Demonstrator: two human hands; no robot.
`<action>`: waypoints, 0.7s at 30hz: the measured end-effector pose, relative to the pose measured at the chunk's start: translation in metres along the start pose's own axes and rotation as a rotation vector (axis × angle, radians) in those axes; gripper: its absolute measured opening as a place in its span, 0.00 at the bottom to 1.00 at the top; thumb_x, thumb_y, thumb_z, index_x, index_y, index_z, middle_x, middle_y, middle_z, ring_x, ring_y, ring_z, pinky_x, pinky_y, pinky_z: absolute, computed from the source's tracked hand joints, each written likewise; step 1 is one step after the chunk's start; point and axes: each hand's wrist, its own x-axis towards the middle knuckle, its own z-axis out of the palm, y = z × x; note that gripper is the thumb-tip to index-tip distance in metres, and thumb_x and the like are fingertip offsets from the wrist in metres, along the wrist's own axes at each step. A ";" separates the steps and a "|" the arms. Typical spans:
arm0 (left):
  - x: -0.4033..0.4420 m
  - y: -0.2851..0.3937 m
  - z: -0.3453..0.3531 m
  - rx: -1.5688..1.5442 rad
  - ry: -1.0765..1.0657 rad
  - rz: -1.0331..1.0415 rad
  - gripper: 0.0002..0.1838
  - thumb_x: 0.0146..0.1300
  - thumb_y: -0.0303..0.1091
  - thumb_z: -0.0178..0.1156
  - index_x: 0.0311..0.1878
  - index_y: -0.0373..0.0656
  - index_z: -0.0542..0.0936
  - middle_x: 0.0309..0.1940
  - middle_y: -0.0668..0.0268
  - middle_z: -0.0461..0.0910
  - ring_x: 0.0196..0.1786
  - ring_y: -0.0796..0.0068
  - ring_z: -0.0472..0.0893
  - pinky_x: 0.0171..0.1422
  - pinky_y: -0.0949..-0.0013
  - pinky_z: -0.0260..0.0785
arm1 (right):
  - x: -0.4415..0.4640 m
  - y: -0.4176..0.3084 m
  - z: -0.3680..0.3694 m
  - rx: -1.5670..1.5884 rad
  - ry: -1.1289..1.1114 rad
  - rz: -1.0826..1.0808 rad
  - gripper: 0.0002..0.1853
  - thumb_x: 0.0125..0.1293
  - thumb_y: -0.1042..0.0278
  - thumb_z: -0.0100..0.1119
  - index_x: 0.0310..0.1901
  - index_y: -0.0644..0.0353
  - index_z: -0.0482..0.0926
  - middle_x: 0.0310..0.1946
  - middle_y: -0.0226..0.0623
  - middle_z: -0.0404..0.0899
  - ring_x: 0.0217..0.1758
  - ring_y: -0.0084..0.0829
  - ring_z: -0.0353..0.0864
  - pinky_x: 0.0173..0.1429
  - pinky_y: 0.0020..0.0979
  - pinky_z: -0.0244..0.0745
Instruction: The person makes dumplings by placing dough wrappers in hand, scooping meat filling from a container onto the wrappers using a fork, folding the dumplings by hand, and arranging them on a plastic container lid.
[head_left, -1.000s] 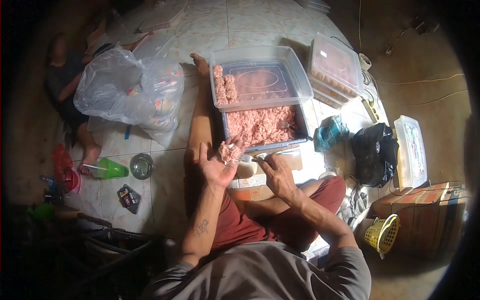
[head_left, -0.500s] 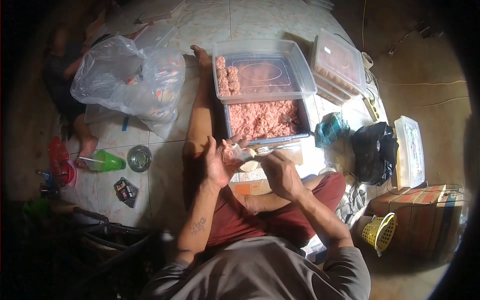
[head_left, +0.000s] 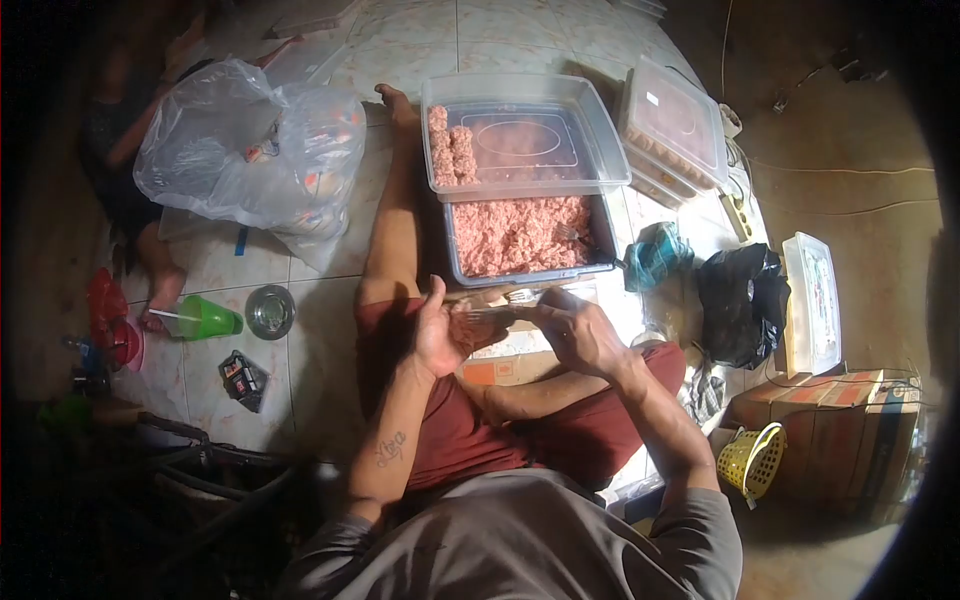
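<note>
My left hand (head_left: 437,340) is held palm up with the thumb raised, cupping what looks like a portion of minced meat (head_left: 474,328), partly hidden by shadow and the fork. My right hand (head_left: 585,338) grips a fork (head_left: 492,314), its tines lying over the left palm. Just beyond my hands, a dark-rimmed tray (head_left: 530,279) holds loose pink minced meat (head_left: 520,235), with another fork (head_left: 570,233) resting at its right side. A clear plastic box (head_left: 608,150) overlaps the tray's far part, with shaped meat lumps (head_left: 462,155) along its left side.
Lidded clear boxes (head_left: 675,125) are stacked at the far right. Nearer are a black plastic bag (head_left: 742,305), a cardboard carton (head_left: 830,430) and a yellow basket (head_left: 752,460). Leftward are a large clear bag (head_left: 250,160), a green cup (head_left: 212,317), a glass ashtray (head_left: 270,312) and another person's foot (head_left: 166,290).
The fork has shifted to lie flatter across my left palm. A pale rounded thing seen between my hands earlier is no longer visible. The camera view has shifted slightly.
</note>
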 end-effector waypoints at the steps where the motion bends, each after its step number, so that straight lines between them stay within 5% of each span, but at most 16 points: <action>1: 0.000 -0.001 0.009 -0.002 0.000 -0.007 0.56 0.70 0.79 0.33 0.71 0.28 0.70 0.64 0.44 0.78 0.66 0.48 0.79 0.73 0.44 0.70 | 0.004 0.008 0.000 0.001 0.000 0.007 0.21 0.67 0.76 0.52 0.59 0.50 0.84 0.42 0.45 0.81 0.40 0.49 0.83 0.44 0.45 0.79; 3: -0.004 -0.002 0.023 0.028 -0.090 -0.069 0.58 0.67 0.81 0.33 0.69 0.27 0.71 0.62 0.44 0.80 0.65 0.49 0.81 0.72 0.45 0.71 | 0.012 0.021 0.004 -0.056 -0.139 -0.060 0.20 0.69 0.76 0.51 0.57 0.50 0.85 0.41 0.45 0.80 0.38 0.48 0.83 0.42 0.44 0.79; 11: 0.002 0.000 0.002 0.085 -0.010 0.053 0.53 0.69 0.79 0.37 0.66 0.31 0.75 0.59 0.49 0.82 0.58 0.56 0.85 0.63 0.52 0.79 | 0.033 0.046 0.008 -0.286 -0.039 -0.201 0.19 0.66 0.74 0.56 0.56 0.49 0.86 0.43 0.41 0.82 0.41 0.46 0.85 0.46 0.43 0.82; 13: -0.003 0.005 -0.019 0.040 -0.177 0.068 0.50 0.72 0.76 0.36 0.68 0.33 0.74 0.60 0.46 0.81 0.56 0.48 0.85 0.63 0.46 0.79 | 0.051 0.043 -0.005 -0.175 -0.006 -0.092 0.17 0.65 0.73 0.56 0.53 0.52 0.86 0.42 0.42 0.82 0.42 0.46 0.86 0.45 0.44 0.82; 14: -0.003 -0.002 -0.020 0.087 0.076 0.108 0.50 0.72 0.76 0.36 0.67 0.31 0.73 0.60 0.45 0.80 0.55 0.44 0.85 0.62 0.43 0.79 | 0.061 0.041 -0.007 -0.226 0.032 -0.062 0.16 0.64 0.73 0.55 0.52 0.53 0.86 0.41 0.42 0.82 0.41 0.46 0.86 0.43 0.44 0.82; 18: -0.009 -0.006 -0.012 0.026 0.088 0.017 0.51 0.71 0.76 0.40 0.65 0.28 0.70 0.57 0.44 0.81 0.59 0.39 0.82 0.66 0.40 0.75 | 0.100 0.071 0.026 -0.405 0.050 0.088 0.14 0.62 0.75 0.53 0.46 0.56 0.86 0.36 0.42 0.82 0.36 0.46 0.85 0.39 0.45 0.82; 21: -0.011 -0.006 -0.008 0.045 0.081 0.044 0.51 0.70 0.76 0.41 0.65 0.27 0.70 0.58 0.44 0.80 0.63 0.39 0.80 0.69 0.40 0.73 | 0.121 0.098 0.063 -0.378 0.117 -0.083 0.15 0.63 0.78 0.53 0.45 0.51 0.86 0.37 0.39 0.82 0.32 0.42 0.85 0.34 0.42 0.80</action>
